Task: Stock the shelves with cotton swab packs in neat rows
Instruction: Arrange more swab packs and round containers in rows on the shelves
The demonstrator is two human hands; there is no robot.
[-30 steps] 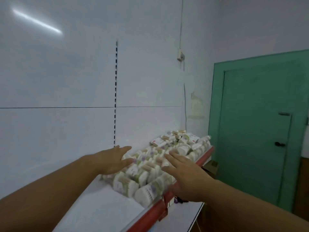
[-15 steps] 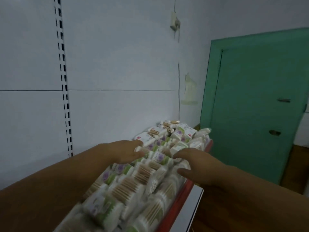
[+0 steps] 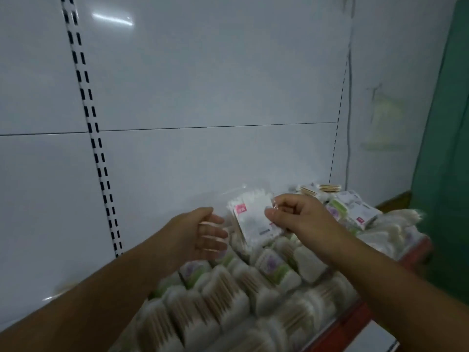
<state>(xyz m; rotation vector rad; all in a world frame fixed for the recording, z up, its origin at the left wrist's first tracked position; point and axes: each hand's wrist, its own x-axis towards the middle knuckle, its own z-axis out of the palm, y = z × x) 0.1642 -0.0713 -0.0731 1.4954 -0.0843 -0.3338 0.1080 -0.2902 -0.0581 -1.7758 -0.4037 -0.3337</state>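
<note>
Several cotton swab packs lie in rough rows on the white shelf with a red front edge. My right hand pinches one clear pack with a white label and a red mark, lifted above the rows. My left hand hovers just left of that pack, fingers loosely curled, holding nothing. More packs are heaped at the far right end of the shelf.
The white back panel rises behind the shelf, with slotted uprights at left and right. A green door stands to the right. A lower white shelf shows at the bottom right.
Both hands lay flat on the packs before. Now the right hand has picked one pack up, the left hand has lifted off, and the view has moved closer and turned left.
</note>
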